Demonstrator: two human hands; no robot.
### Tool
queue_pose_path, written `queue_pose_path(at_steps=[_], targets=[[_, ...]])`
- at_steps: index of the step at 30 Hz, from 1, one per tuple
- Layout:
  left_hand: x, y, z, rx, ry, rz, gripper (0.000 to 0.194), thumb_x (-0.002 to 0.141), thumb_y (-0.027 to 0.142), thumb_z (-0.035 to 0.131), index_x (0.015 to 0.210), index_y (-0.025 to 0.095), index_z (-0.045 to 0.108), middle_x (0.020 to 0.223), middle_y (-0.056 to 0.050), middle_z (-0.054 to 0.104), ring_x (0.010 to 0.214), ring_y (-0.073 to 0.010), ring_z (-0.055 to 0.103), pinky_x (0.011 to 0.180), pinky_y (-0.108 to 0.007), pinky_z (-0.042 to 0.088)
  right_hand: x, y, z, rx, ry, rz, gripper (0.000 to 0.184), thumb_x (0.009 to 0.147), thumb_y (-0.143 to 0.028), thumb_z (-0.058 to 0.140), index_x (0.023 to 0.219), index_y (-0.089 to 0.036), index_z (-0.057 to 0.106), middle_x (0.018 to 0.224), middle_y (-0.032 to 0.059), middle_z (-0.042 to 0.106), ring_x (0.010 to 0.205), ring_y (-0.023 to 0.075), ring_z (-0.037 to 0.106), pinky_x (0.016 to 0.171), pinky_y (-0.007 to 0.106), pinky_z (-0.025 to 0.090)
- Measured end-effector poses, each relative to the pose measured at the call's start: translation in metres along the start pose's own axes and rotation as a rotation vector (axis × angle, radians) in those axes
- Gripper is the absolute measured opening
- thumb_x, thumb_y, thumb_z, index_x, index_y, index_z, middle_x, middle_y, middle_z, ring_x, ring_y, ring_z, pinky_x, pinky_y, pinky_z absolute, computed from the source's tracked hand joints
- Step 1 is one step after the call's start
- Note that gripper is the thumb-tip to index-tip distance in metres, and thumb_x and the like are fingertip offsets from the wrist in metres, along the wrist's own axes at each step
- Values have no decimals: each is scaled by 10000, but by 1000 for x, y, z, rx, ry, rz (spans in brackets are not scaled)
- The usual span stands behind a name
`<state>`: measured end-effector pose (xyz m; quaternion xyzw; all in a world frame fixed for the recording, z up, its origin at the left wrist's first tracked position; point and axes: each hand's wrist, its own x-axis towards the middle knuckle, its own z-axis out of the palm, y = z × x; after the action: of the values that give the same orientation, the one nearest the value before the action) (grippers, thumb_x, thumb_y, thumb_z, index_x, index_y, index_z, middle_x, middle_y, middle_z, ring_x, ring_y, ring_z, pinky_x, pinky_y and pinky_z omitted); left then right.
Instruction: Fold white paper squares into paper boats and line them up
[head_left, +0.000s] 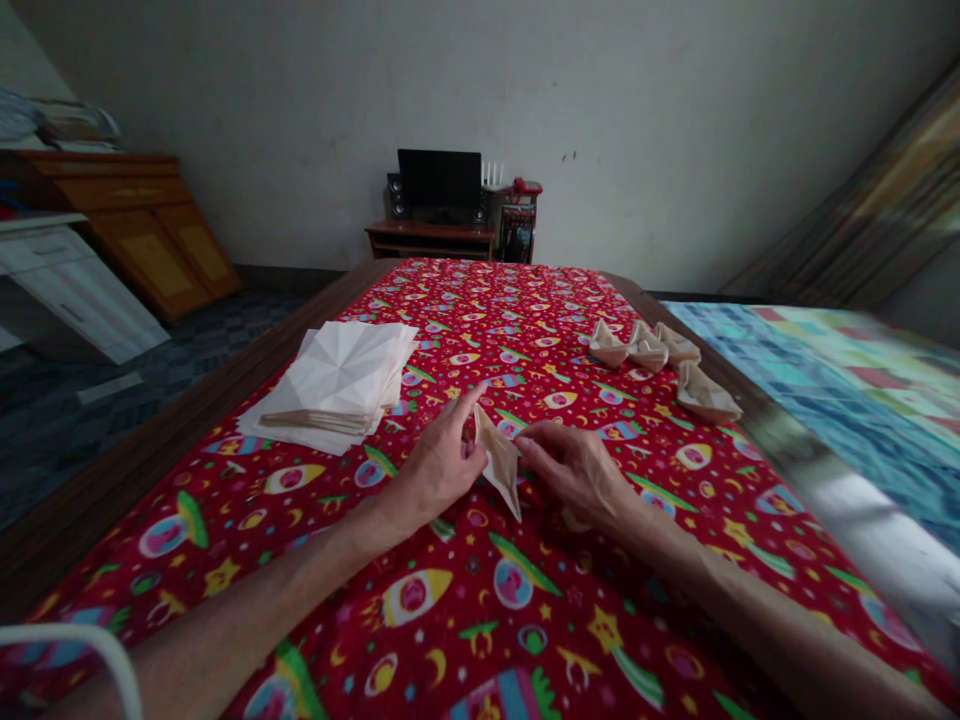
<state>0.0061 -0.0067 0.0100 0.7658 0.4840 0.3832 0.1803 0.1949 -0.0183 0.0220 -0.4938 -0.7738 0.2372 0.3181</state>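
A folded piece of cream paper [498, 462] is between my two hands, a little above the red patterned cloth [420, 640]. My left hand [448, 450] grips its left side, with the thumb against the paper and the index finger pointing up and away. On the other side, the closed fingertips of my right hand [574, 462] pinch at its right edge. Farther left lies a stack of creased white paper sheets [341, 370]. Several folded paper boats [646, 346] sit at the right, one of them [706, 393] nearer to me.
The cloth covers a long dark wooden table [97, 480]. Beyond its far end stand a monitor [439, 180] and a red telephone [526, 187]. Wooden cabinets [157, 230] are at the left, and a bed with a patterned cover [825, 390] is at the right. A white cable [90, 635] curves at lower left.
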Motion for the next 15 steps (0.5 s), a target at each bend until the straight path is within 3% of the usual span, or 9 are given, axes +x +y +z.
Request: queue_pose_path(at_steps=[3, 6, 10, 15], targets=[[0, -1, 4, -39, 7, 1, 661, 721, 76, 504, 1364, 146, 365, 1166, -93, 585, 846, -158, 618, 828, -302, 534, 0, -1, 4, 21, -60, -7, 253, 860, -349, 501, 834, -171, 678, 670, 4, 656, 576, 117, 563, 519, 198, 372], [0, 0, 7, -88, -5, -39, 659, 743, 115, 510, 1379, 111, 338, 1053, -91, 613, 675, -122, 590, 725, -284, 543, -1, -2, 6, -24, -39, 0, 238, 836, -294, 507, 723, -160, 669, 611, -3, 630, 538, 106, 542, 501, 196, 349], [-3, 8, 8, -81, -66, -102, 652, 797, 204, 510, 1394, 72, 283, 993, -97, 631, 728, -151, 609, 725, -298, 531, -5, -3, 8, -89, 79, -13, 202, 798, -242, 521, 651, -162, 634, 558, -14, 606, 489, 89, 522, 492, 195, 327], [-6, 15, 8, 26, -127, -117, 449, 806, 190, 473, 1245, 94, 486, 923, -98, 659, 866, -216, 628, 814, -342, 500, -8, -7, 9, -112, 75, 19, 195, 810, -271, 514, 688, -172, 629, 586, -8, 620, 503, 95, 529, 503, 202, 326]])
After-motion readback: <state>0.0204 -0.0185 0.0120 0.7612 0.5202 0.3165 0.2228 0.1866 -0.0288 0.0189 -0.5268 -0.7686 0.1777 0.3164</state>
